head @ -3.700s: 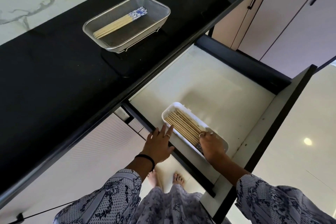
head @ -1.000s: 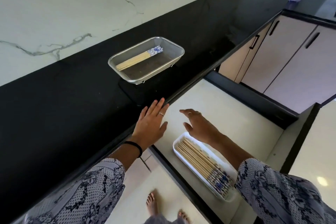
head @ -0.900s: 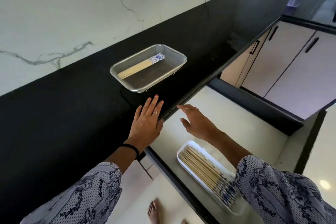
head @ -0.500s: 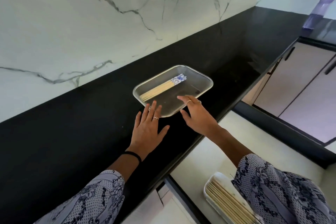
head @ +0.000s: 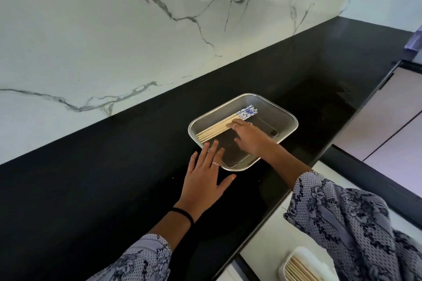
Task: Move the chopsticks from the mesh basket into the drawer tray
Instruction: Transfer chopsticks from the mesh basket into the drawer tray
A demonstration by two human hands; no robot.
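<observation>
A metal mesh basket (head: 283, 114) sits on the black counter. Several wooden chopsticks (head: 214, 129) with blue-and-white patterned ends lie along its far side. My right hand (head: 250, 138) reaches into the basket, its fingertips touching the chopsticks near the patterned ends. My left hand (head: 204, 180) lies flat on the counter with fingers spread, its fingertips at the basket's near left rim. The white drawer tray (head: 296, 258) with several chopsticks in it shows at the bottom right, partly cut off by the frame.
The black counter (head: 102, 189) runs along a white marble wall (head: 114, 29). The open drawer's pale floor (head: 269, 242) lies below the counter edge at the bottom right. Cabinet doors (head: 383, 125) stand at the right.
My right hand went from the basket's near rim into the basket, onto the chopsticks. My left hand slid to the basket's left rim. The view tilted up from the drawer.
</observation>
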